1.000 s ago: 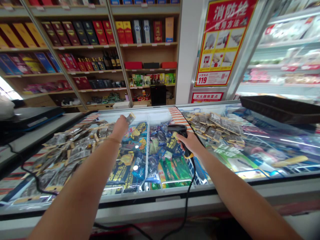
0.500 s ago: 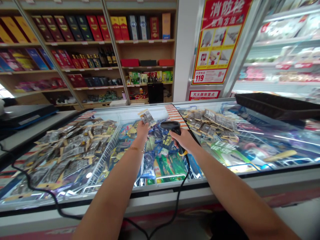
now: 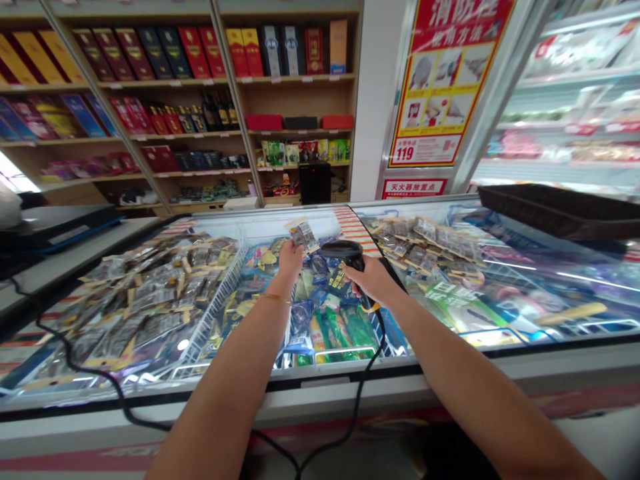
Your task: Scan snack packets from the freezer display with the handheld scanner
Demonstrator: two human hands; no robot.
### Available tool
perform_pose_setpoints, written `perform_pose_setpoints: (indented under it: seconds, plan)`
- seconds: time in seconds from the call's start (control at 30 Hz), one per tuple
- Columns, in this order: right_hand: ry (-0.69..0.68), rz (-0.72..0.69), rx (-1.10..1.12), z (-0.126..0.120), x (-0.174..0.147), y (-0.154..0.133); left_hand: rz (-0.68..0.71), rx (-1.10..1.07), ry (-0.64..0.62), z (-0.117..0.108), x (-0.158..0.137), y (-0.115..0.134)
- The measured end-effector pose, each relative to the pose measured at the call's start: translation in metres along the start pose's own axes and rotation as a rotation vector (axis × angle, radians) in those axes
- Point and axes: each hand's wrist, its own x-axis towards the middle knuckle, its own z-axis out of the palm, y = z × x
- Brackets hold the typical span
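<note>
Over the middle of a glass-topped chest freezer (image 3: 320, 381), my left hand (image 3: 291, 259) pinches a small flat packet (image 3: 303, 235) with a clear window and tan ends. My right hand (image 3: 371, 279) is wrapped round the grip of a black handheld barcode scanner (image 3: 342, 249), its head pointing toward the packet. A black cable (image 3: 361, 393) hangs from the scanner and loops down past the freezer's front edge. Many similar packets (image 3: 150, 293) lie in a wide heap on the left. Another pile of packets (image 3: 434, 241) rests to the right.
Bagged frozen goods (image 3: 336, 330) show in wire baskets inside the freezer. A black tray (image 3: 555, 208) stands at the back right. Behind are shelves (image 3: 300, 79) of boxes and bottles, a red poster (image 3: 443, 93) and a lit fridge (image 3: 575, 113). Another dark cable (image 3: 75, 363) crosses at left.
The packet and my left hand have shifted slightly to the right in view, as has the background. Both hands keep their hold, with the scanner nearly where it was.
</note>
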Motion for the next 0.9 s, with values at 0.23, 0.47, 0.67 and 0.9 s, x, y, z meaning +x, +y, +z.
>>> perform_pose_setpoints:
  seconds: [0.23,0.47,0.67,0.9]
  plan:
    - [0.007,-0.008,-0.008,0.0,-0.001,-0.002,0.022,0.024,0.005,0.002,-0.001,0.001]
    - [0.033,0.022,0.005,0.0,-0.002,-0.004,0.026,0.049,0.008,0.002,-0.004,0.003]
    - [0.071,0.003,0.009,-0.006,0.0,-0.009,0.023,0.074,0.047,0.0,-0.007,0.006]
    - [0.152,0.048,0.227,-0.05,-0.001,-0.017,-0.021,0.102,0.07,0.022,-0.012,0.023]
